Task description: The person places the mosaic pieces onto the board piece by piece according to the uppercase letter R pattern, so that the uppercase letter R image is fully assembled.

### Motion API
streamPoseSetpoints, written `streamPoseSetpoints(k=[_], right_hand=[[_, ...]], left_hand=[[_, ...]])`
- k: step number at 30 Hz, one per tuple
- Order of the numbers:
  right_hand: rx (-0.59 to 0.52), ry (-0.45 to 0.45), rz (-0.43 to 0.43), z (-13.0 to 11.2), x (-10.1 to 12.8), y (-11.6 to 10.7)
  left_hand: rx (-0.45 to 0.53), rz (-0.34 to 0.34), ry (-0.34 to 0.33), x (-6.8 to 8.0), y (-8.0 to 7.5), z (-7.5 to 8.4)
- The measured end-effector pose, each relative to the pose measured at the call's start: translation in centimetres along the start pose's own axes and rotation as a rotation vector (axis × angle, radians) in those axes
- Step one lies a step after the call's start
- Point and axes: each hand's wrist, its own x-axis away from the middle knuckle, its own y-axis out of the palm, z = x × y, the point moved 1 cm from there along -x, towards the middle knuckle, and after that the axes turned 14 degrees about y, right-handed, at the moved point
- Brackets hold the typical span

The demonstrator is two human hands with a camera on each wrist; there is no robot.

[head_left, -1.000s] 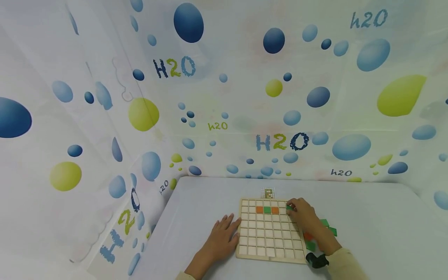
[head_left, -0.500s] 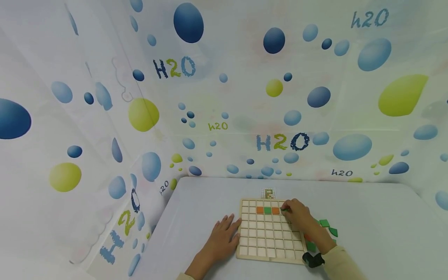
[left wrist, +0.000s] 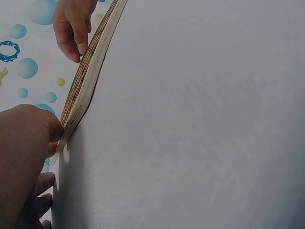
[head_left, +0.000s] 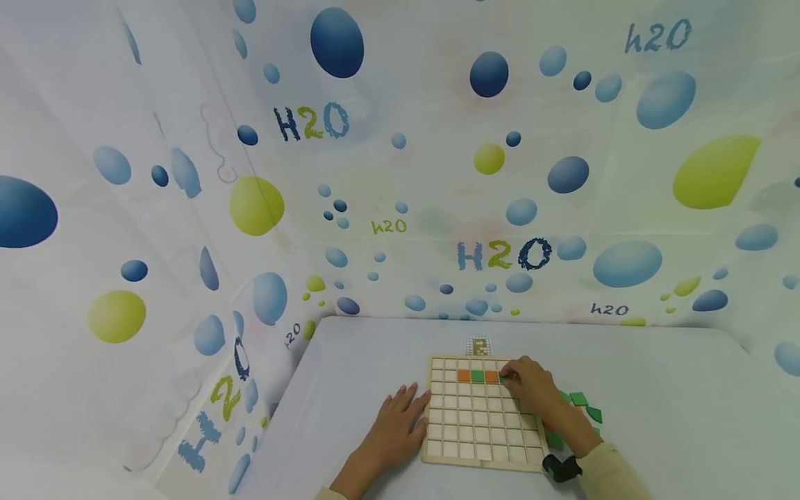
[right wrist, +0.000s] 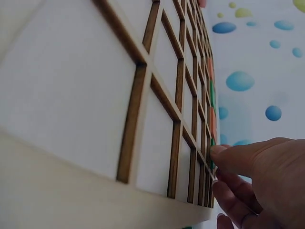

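Observation:
A wooden grid board [head_left: 471,432] lies on the white table. In its second row from the far side sit an orange tile [head_left: 464,376], a green tile [head_left: 478,376] and another orange tile [head_left: 492,376], side by side. My right hand [head_left: 536,390] pinches a further green tile [head_left: 507,378] at the cell just right of them. In the right wrist view the thumb [right wrist: 231,157] is against this tile, down at the grid. My left hand [head_left: 395,429] rests at the board's left edge, fingers spread and extended, touching the frame with thumb and index finger.
Loose green tiles [head_left: 579,398] and some orange ones lie right of the board, partly hidden by my right forearm. A small card with a grid pattern [head_left: 478,346] lies beyond the far edge. A black device [head_left: 561,467] is at my right wrist.
My right hand has shifted slightly left with the green tile, from the board's right edge to the cell beside the orange tile. The left hand stays in place.

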Motion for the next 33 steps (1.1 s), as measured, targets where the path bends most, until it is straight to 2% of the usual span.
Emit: streamPoseSetpoints(k=[6, 9, 14, 18, 21, 25, 29, 33], right_hand=[[-0.002, -0.004, 0.021, 1.5, 1.5, -0.9], [0.009, 0.033, 0.05, 3.0, 2.4, -2.1], [0.054, 0.195, 0.091, 5.7, 3.4, -4.2], [0.09, 0.347, 0.074, 7.6, 4.1, -5.5], [0.096, 0.4, 0.042, 8.5, 4.4, -5.9], [0.091, 0.375, 0.005, 8.9, 4.3, -6.1], [0.054, 0.274, 0.035, 8.8, 3.9, -5.8], [0.023, 0.245, 0.058, 9.1, 3.5, -5.6]], left_hand=[[0.01, 0.001, 0.002, 0.2, 0.0, 0.0], [0.008, -0.002, 0.0, 0.1, 0.1, 0.0], [0.007, -0.001, 0.006, 0.1, 0.0, 0.0], [0.005, -0.008, -0.003, 0.0, 0.0, 0.0], [-0.003, -0.012, -0.008, 0.0, 0.0, -0.1], [0.001, -0.014, -0.013, 0.0, 0.0, -0.1], [0.008, -0.01, -0.012, 0.0, 0.0, -0.1], [0.007, -0.006, -0.005, 0.0, 0.0, 0.0]])
